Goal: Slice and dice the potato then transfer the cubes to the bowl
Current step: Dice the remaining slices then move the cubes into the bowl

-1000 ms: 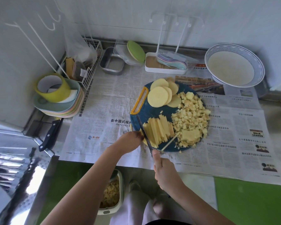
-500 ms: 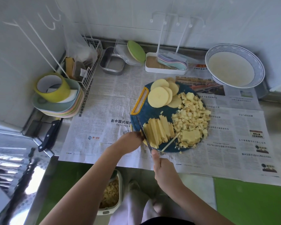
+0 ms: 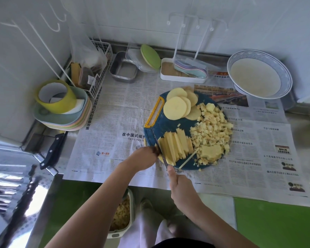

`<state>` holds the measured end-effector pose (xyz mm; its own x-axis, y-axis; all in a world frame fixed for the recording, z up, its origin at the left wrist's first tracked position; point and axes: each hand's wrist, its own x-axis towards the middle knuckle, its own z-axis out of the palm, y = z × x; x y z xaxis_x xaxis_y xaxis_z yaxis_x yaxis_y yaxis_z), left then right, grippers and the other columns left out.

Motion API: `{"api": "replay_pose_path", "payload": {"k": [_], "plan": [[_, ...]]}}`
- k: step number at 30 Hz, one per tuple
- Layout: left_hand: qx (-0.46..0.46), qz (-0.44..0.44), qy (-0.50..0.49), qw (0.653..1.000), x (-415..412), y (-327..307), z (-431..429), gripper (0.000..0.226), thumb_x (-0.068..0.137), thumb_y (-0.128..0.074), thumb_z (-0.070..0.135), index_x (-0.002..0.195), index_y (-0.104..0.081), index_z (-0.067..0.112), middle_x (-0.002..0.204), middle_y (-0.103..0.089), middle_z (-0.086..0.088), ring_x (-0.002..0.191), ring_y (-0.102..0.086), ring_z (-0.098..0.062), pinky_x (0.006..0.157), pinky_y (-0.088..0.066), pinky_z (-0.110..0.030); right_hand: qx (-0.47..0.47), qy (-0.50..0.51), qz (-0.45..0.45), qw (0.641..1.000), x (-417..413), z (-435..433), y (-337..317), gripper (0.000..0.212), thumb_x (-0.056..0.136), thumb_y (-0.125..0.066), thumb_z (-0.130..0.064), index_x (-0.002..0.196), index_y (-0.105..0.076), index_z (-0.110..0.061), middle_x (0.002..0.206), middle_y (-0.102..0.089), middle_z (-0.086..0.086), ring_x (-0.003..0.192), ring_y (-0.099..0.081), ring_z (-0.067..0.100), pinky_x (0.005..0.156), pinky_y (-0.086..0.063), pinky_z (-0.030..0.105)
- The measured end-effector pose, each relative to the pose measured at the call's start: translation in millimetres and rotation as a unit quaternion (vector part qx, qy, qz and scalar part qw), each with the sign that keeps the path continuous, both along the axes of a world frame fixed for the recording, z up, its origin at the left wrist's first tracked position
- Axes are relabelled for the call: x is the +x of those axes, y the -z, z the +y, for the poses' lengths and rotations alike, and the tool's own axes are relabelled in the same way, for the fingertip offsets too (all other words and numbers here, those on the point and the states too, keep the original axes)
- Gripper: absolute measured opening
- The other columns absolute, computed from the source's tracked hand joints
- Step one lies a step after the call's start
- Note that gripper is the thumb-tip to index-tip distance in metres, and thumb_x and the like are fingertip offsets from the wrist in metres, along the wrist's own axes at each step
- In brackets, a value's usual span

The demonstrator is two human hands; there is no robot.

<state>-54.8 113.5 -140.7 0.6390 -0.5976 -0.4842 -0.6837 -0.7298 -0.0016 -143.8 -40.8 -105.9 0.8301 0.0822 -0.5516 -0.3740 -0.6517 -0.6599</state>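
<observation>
A round blue cutting board (image 3: 170, 122) with a yellow handle lies on newspaper. It carries round potato slices (image 3: 177, 106) at the back, a heap of potato cubes (image 3: 211, 129) on the right and a stack of potato sticks (image 3: 175, 145) at the front. My right hand (image 3: 181, 188) grips a knife (image 3: 158, 145) whose blade lies along the left edge of the sticks. My left hand (image 3: 143, 160) sits at the left end of the stack; its fingertips are hidden. A white bowl with a blue rim (image 3: 259, 76) stands at the back right.
A black-handled knife (image 3: 52, 151) lies at the left by stacked plates (image 3: 64, 119) with a yellow tape roll. A metal tray (image 3: 123, 68), a wire basket and a white rack line the back wall. A container of potato cubes (image 3: 122, 215) stands below the counter edge.
The knife blade has shifted a little to the left, onto the left edge of the stick stack. My left hand has stayed at the stack's end.
</observation>
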Motion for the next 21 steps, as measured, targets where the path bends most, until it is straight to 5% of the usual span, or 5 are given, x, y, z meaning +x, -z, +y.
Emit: {"api": "replay_pose_path", "payload": {"k": [5, 21], "plan": [[0.000, -0.002, 0.003, 1.000, 1.4, 1.8, 0.4, 0.039, 0.098, -0.030, -0.004, 0.132, -0.048, 0.000, 0.134, -0.049, -0.016, 0.121, -0.049, -0.028, 0.095, -0.043, -0.034, -0.015, -0.004, 0.003, 1.000, -1.9, 1.0, 3.8, 0.067, 0.082, -0.008, -0.066, 0.056, -0.042, -0.014, 0.055, -0.048, 0.001, 0.054, -0.051, 0.014, 0.053, -0.039, 0.021], [0.021, -0.004, 0.027, 0.999, 4.9, -3.4, -1.9, 0.037, 0.098, -0.032, -0.003, 0.131, -0.049, -0.001, 0.133, -0.051, -0.015, 0.118, -0.052, -0.028, 0.096, -0.044, -0.034, -0.029, -0.008, -0.003, 1.000, 3.3, 4.1, 3.3, 0.064, 0.090, -0.013, -0.061, 0.056, -0.042, -0.014, 0.056, -0.047, 0.000, 0.053, -0.047, 0.011, 0.052, -0.037, 0.017]]}}
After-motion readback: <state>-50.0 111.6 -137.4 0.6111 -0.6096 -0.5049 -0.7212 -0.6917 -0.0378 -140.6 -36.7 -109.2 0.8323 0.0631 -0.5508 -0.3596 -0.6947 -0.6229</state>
